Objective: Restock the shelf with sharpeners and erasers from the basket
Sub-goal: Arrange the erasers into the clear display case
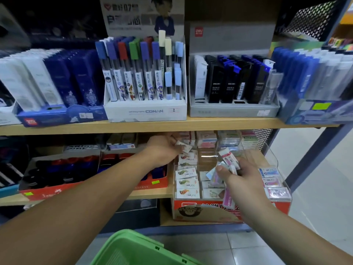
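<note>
Pinching small glossy wrapped erasers [184, 147], left hand [164, 148]; right hand [241, 178] clutching flat shiny eraser packets [228, 159].

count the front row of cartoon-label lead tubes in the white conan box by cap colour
blue caps: 4
red cap: 1
green cap: 1
total: 6, all in the front row of the conan box

Matt wooden shelf [210, 122], glossy clear plastic tray [271, 159], green plastic basket [122, 247].
</note>
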The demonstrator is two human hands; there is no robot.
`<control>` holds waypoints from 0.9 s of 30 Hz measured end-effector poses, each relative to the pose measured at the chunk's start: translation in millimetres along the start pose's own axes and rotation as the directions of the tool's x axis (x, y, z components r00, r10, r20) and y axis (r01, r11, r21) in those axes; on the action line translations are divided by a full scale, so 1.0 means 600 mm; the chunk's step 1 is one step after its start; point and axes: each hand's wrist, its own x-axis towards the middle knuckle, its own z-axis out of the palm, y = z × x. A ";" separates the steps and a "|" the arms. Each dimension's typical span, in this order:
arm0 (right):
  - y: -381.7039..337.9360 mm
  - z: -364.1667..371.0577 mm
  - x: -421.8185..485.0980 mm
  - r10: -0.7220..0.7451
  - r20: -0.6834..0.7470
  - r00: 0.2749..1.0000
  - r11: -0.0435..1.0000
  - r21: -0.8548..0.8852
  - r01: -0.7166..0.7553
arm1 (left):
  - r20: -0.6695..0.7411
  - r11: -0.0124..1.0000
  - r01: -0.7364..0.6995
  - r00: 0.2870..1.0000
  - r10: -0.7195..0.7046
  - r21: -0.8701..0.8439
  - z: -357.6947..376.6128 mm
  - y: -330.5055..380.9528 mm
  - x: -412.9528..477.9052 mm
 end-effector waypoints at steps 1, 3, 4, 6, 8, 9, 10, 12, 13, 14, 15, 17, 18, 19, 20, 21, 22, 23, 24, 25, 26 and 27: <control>0.001 0.000 0.000 0.001 0.003 1.000 1.000 -0.003 -0.001 | 0.015 1.000 0.003 1.000 -0.003 -0.014 0.004 -0.001 0.005; 0.001 0.000 -0.001 0.004 0.002 1.000 1.000 0.000 -0.004 | 0.040 0.999 0.008 0.999 -0.007 -0.034 0.012 -0.003 0.011; 0.000 0.000 -0.001 0.005 0.000 1.000 1.000 0.006 -0.005 | 0.047 1.000 0.000 0.999 0.000 -0.001 0.014 -0.002 0.011; 0.001 0.001 0.000 0.011 -0.001 1.000 1.000 0.005 -0.011 | 0.068 0.994 -0.042 0.997 0.035 0.098 0.014 0.001 0.011; 0.002 0.003 0.001 0.009 -0.002 1.000 1.000 0.001 -0.009 | 0.102 0.988 -0.088 0.992 0.076 0.127 0.013 0.003 0.013; 0.003 0.004 0.002 0.012 -0.004 1.000 1.000 0.000 -0.012 | 0.117 0.987 -0.102 0.989 0.087 0.124 0.012 0.004 0.014; 0.003 0.005 0.002 0.014 -0.004 1.000 1.000 -0.002 -0.014 | 0.130 0.986 -0.109 0.987 0.093 0.129 0.011 0.003 0.015; 0.002 0.006 0.001 0.009 -0.003 1.000 1.000 -0.006 -0.009 | 0.127 0.986 -0.118 0.986 0.103 0.118 0.010 -0.002 0.015; 0.002 0.006 0.000 0.008 0.002 1.000 1.000 -0.004 -0.008 | 0.109 0.989 -0.119 0.988 0.109 0.092 0.009 -0.006 0.015; 0.002 0.006 -0.001 0.007 0.007 1.000 1.000 -0.003 -0.007 | 0.092 0.991 -0.119 0.989 0.113 0.061 0.008 -0.010 0.016; 0.002 0.005 -0.001 0.007 0.007 1.000 1.000 -0.004 -0.007 | 0.086 0.992 -0.121 0.989 0.118 0.035 0.006 -0.013 0.014; 0.000 0.004 -0.002 0.008 0.006 1.000 1.000 -0.002 -0.007 | 0.126 0.989 -0.131 0.985 0.121 0.071 0.003 -0.014 0.011; 0.000 0.003 -0.002 0.010 0.005 1.000 1.000 0.001 -0.010 | 0.164 0.976 -0.161 0.977 0.137 0.145 0.003 -0.013 0.011; 0.001 0.004 -0.002 0.012 0.006 1.000 1.000 0.001 -0.012 | 0.194 0.956 -0.197 0.968 0.156 0.217 0.003 -0.012 0.009; 0.002 0.005 -0.001 0.013 0.006 1.000 1.000 0.001 -0.013 | 0.204 0.936 -0.226 0.963 0.174 0.268 0.004 -0.011 0.009; 0.002 0.007 -0.001 0.017 0.006 1.000 1.000 0.004 -0.017 | 0.192 0.930 -0.232 0.964 0.182 0.285 0.005 -0.009 0.007; 0.002 0.009 -0.002 0.021 0.007 1.000 1.000 0.013 -0.021 | 0.173 0.936 -0.218 0.969 0.174 0.277 0.007 -0.008 0.007; 0.002 0.010 -0.002 0.022 0.011 1.000 0.999 0.027 -0.022 | 0.149 0.947 -0.195 0.976 0.160 0.257 0.008 -0.007 0.008; 0.003 0.011 -0.001 0.021 0.016 1.000 0.999 0.041 -0.022 | 0.139 0.956 -0.173 0.980 0.143 0.236 0.010 -0.006 0.009; 0.003 0.012 -0.001 0.018 0.021 1.000 0.999 0.046 -0.019 | 0.145 0.961 -0.158 0.981 0.127 0.229 0.010 -0.005 0.008; 0.003 0.013 -0.002 0.015 0.027 1.000 0.999 0.046 -0.016 | 0.161 0.960 -0.152 0.980 0.116 0.234 0.011 -0.005 0.008; 0.003 0.013 -0.001 0.012 0.026 1.000 0.999 0.050 -0.013 | 0.180 0.956 -0.157 0.977 0.114 0.247 0.011 -0.004 0.009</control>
